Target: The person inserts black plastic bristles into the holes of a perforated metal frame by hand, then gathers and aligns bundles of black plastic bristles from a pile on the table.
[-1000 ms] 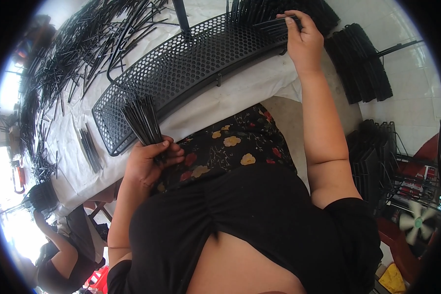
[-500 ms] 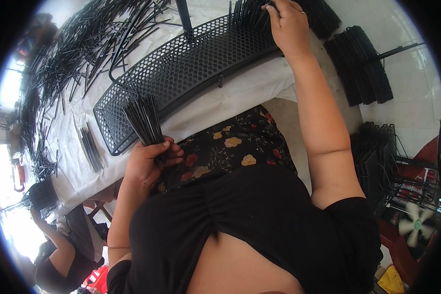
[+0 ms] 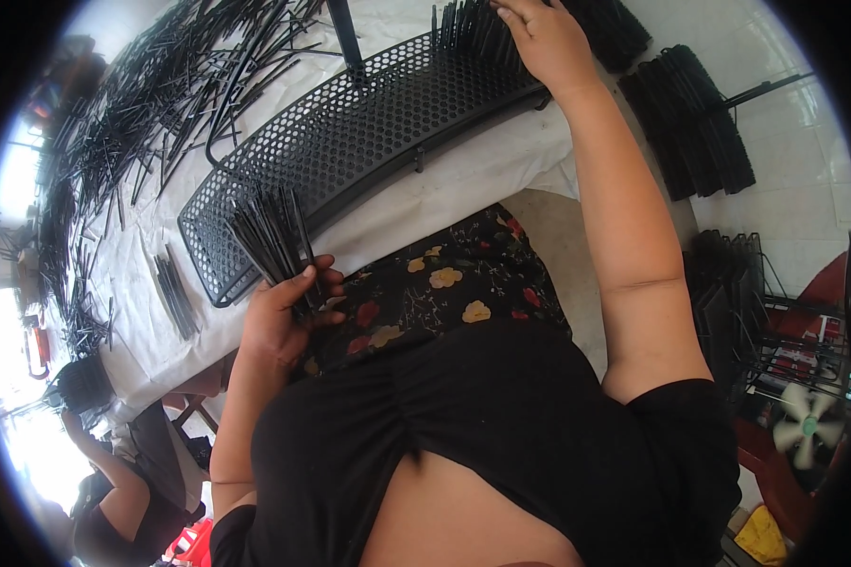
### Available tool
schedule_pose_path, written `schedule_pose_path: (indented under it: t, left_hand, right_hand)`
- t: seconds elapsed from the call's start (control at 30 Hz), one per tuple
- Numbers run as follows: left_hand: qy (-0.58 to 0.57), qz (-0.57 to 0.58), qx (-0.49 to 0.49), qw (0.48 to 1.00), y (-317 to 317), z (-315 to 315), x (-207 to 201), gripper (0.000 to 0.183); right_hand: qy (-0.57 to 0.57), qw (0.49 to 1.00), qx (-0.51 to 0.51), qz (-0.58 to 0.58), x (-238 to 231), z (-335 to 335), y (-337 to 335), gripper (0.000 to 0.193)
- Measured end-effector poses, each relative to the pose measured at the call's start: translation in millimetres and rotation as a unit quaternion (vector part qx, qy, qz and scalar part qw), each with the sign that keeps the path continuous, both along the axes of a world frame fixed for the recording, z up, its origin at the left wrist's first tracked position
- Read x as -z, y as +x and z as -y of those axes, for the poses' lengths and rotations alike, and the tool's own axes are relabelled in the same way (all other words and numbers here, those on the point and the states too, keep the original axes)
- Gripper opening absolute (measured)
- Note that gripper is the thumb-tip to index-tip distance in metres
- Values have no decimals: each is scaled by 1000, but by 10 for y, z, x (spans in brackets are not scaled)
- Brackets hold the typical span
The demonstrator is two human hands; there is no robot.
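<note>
My left hand [image 3: 288,307] is closed round a bundle of thin black strips [image 3: 265,236], which fan out above the near left end of a curved black perforated panel [image 3: 350,132]. One strip stands apart from the bundle between thumb and fingers. At the panel's far right end, many black strips [image 3: 473,38] stand upright in the holes. My right hand [image 3: 548,47] is over that end, beside the standing strips, with thumb and fingers drawn together at the picture's upper edge. Whatever they pinch is too small or cut off to name.
Loose black strips [image 3: 161,104] lie heaped across the white-covered table [image 3: 147,350], with a small bunch [image 3: 173,298] left of the panel. Dark bristly panels [image 3: 686,123] hang at the right. Lower down are wire racks and a fan [image 3: 808,425]. Another person [image 3: 113,491] sits at left.
My right hand has shifted slightly up and left along the standing strips. In my left hand the bundle has spread, and one strip now sits apart from the others.
</note>
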State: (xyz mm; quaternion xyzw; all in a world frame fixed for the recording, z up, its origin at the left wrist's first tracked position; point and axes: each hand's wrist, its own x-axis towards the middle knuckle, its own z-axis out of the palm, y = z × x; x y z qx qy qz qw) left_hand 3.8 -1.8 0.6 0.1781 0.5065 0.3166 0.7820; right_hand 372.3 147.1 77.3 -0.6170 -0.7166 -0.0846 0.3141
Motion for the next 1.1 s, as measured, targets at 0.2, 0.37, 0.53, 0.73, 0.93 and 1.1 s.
schedule_pose_path:
  t: [0.2,0.37,0.53,0.73,0.93,1.1]
  left_hand:
    - [54,9,28,998,-126,23,131,38]
    - [-2,31,-44,999,7,12,9,33]
    - [21,-5,-49,999,16,22,14,28]
    - [36,-48,-28,998,92,12,-7,24]
    - [68,-53,-2,996,355,-72,-131,20]
    - [106,-22,64,992,544,-180,-257,20]
  right_hand:
    - [-33,998,-17,-49,94,62,205,33]
    - [-33,996,-28,-84,144,80,354,37]
    - [-53,992,-87,-72,74,65,379,39]
    - [4,985,-77,153,186,-25,344,36]
    - [-82,894,-160,-410,374,435,-588,25]
    - [-351,722,-255,-538,374,800,-1124,36]
